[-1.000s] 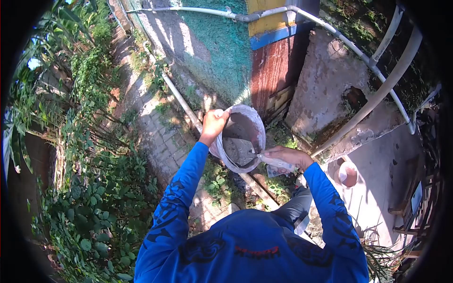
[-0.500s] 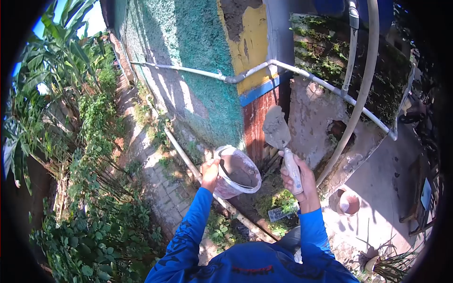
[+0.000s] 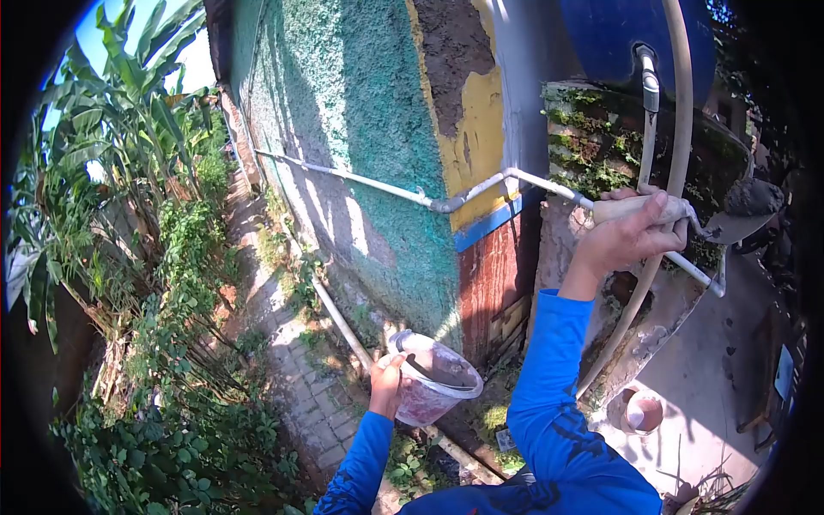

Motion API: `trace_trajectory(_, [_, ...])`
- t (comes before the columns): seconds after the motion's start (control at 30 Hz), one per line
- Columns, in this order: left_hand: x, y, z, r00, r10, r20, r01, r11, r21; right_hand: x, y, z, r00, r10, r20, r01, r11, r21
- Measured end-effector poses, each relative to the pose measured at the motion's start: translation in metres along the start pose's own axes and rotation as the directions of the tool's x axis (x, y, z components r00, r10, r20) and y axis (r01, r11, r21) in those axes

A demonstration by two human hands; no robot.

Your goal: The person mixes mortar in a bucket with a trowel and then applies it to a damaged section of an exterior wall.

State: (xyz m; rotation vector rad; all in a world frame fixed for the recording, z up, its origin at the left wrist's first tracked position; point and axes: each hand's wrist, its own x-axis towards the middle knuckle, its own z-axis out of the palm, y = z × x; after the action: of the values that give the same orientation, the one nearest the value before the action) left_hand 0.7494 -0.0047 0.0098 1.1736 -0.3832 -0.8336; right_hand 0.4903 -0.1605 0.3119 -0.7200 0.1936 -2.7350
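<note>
My left hand (image 3: 386, 383) grips the rim of a pale plastic bucket (image 3: 421, 403), which is tilted and holds grey mortar (image 3: 442, 367). Raised at the right, my right hand (image 3: 631, 232) is wrapped round the light handle of a trowel (image 3: 736, 225). A lump of grey mortar lies on the trowel blade, which points right, in front of the mossy wall. The hand overlaps the white pipe and the thicker upright hose in the view.
A green, yellow and red wall corner (image 3: 481, 197) stands ahead, with a white pipe (image 3: 343, 174) along it. Plants (image 3: 184, 283) and a brick path (image 3: 300, 386) lie left. At right are a mossy wall (image 3: 592, 142), a blue tank (image 3: 601, 43) and a round pot (image 3: 644, 412).
My right hand has lifted the trowel up and to the right, away from above the bucket. The bucket in my left hand sits slightly lower. The view has shifted a little.
</note>
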Motion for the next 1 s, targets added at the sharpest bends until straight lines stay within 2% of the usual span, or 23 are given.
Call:
trace_trajectory(0.03, [-0.002,-0.002,-0.005,1.000,0.001,-0.002,-0.001,1.000,0.000,-0.001,0.008,0.005,0.998,-0.044,-0.035,0.042,0.998,-0.044])
trace_trajectory(0.1, [-0.006,-0.002,-0.012,0.999,0.052,0.002,-0.052,0.997,-0.051,-0.013,0.033,0.020,0.998,-0.041,-0.052,0.041,0.999,-0.004])
trace_trajectory(0.17, [-0.018,0.001,-0.013,0.999,0.050,-0.014,-0.051,0.996,-0.069,-0.036,0.061,0.038,0.997,-0.050,-0.062,0.044,0.996,-0.080])
trace_trajectory(0.2, [-0.023,0.002,-0.012,0.998,0.059,-0.009,-0.059,0.995,-0.075,-0.051,0.066,0.046,0.984,0.175,0.012,-0.175,0.984,0.036])
trace_trajectory(0.23, [-0.025,0.002,-0.010,0.998,0.069,0.000,-0.068,0.994,-0.084,-0.071,0.099,0.054,0.992,0.105,0.072,-0.102,0.994,-0.047])
trace_trajectory(0.27, [-0.026,-0.002,-0.011,0.997,0.071,-0.032,-0.073,0.996,-0.052,-0.096,0.116,0.062,0.957,0.244,0.156,-0.219,0.962,-0.164])
trace_trajectory(0.3, [-0.023,-0.006,-0.014,0.997,0.072,-0.022,-0.073,0.996,-0.059,-0.125,0.151,0.068,0.962,0.024,0.273,0.091,0.911,-0.401])
trace_trajectory(0.33, [-0.021,-0.013,-0.020,0.995,0.093,-0.024,-0.094,0.994,-0.052,-0.147,0.147,0.061,0.779,0.363,0.511,-0.118,0.886,-0.449])
trace_trajectory(0.37, [-0.020,-0.025,-0.026,0.994,0.106,-0.027,-0.107,0.994,-0.038,-0.158,0.122,0.042,0.506,0.563,0.653,-0.059,0.778,-0.626])
trace_trajectory(0.4, [-0.010,-0.043,-0.032,0.990,0.125,-0.061,-0.129,0.989,-0.075,-0.194,0.124,0.004,0.550,0.441,0.709,-0.014,0.854,-0.520])
trace_trajectory(0.43, [-0.003,-0.052,-0.037,0.991,0.125,-0.049,-0.128,0.988,-0.083,-0.218,0.098,-0.035,0.568,0.550,0.612,-0.151,0.801,-0.579])
trace_trajectory(0.47, [0.007,-0.060,-0.041,0.983,0.176,-0.055,-0.176,0.984,-0.011,-0.230,0.071,-0.072,0.584,0.549,0.598,-0.212,0.815,-0.540])
trace_trajectory(0.5, [0.001,-0.072,-0.049,0.976,0.204,-0.074,-0.199,0.978,0.070,-0.236,0.051,-0.114,0.482,0.634,0.605,-0.251,0.761,-0.598])
trace_trajectory(0.53, [-0.016,-0.058,-0.043,0.994,0.058,-0.092,-0.049,0.995,0.092,-0.240,0.029,-0.150,0.437,0.632,0.640,-0.168,0.756,-0.632])
trace_trajectory(0.57, [-0.013,-0.063,-0.041,0.988,0.130,-0.084,-0.123,0.989,0.086,-0.240,0.014,-0.178,0.396,0.626,0.671,-0.084,0.753,-0.653])
trace_trajectory(0.6, [-0.020,-0.069,-0.043,0.992,0.075,-0.097,-0.064,0.991,0.114,-0.235,0.005,-0.204,0.395,0.640,0.659,-0.081,0.739,-0.669])
trace_trajectory(0.67, [-0.028,-0.059,-0.031,0.996,-0.002,-0.085,0.014,0.989,0.145,-0.219,-0.010,-0.255,0.070,0.807,0.587,-0.117,0.591,-0.798])
trace_trajectory(0.77, [-0.034,-0.061,-0.028,0.996,-0.053,-0.070,0.062,0.988,0.143,-0.194,-0.023,-0.307,-0.014,0.867,0.499,-0.139,0.492,-0.859])
trace_trajectory(0.83, [-0.041,-0.050,-0.020,0.994,-0.087,-0.070,0.099,0.977,0.191,-0.165,-0.045,-0.304,-0.232,0.950,0.207,-0.398,0.102,-0.912])
trace_trajectory(0.9, [-0.031,-0.068,-0.020,0.996,-0.065,-0.054,0.071,0.992,0.107,-0.152,-0.042,-0.325,-0.273,0.928,0.252,-0.282,0.174,-0.944])
trace_trajectory(0.93, [-0.028,-0.072,-0.024,0.997,-0.065,-0.051,0.072,0.986,0.149,-0.143,-0.042,-0.328,-0.352,0.913,0.205,-0.129,0.170,-0.977])
trace_trajectory(0.97, [-0.023,-0.074,-0.025,0.998,-0.054,-0.039,0.061,0.980,0.188,-0.140,-0.038,-0.334,-0.372,0.895,0.245,0.086,0.296,-0.951])
trace_trajectory(1.0, [-0.032,-0.062,-0.009,0.998,-0.045,-0.043,0.051,0.988,0.148,-0.140,-0.035,-0.335,-0.427,0.864,0.265,0.173,0.366,-0.914])
